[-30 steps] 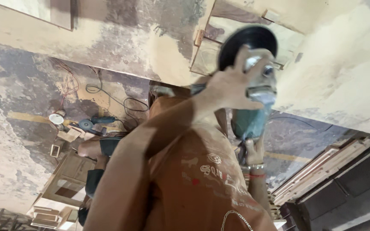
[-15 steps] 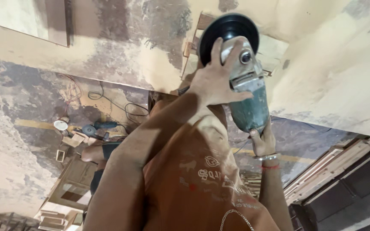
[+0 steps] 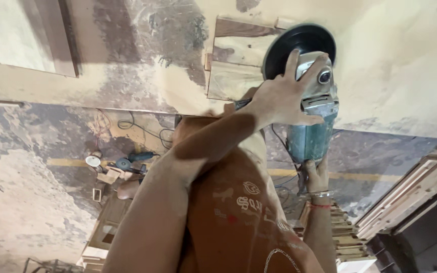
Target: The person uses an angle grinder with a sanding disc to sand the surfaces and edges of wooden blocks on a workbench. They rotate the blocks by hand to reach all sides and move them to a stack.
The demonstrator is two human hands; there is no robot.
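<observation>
1. Left hand (image 3: 284, 98) wraps the head of the angle grinder (image 3: 312, 106), fingers spread over its grey gear housing.
2. Right hand (image 3: 317, 177) grips the grinder's green body at the rear end, w/ bangles on the wrist.
3. Grinder's black disc (image 3: 289, 48) sits against the wood panel (image 3: 233, 63).
4. Second grinder (image 3: 132, 161) lies on the floor (image 3: 36, 151), well left of the held one.

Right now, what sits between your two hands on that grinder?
In the head view, the grinder green body spans it: left hand grips its grey head behind the black disc, right hand holds the rear.
</observation>
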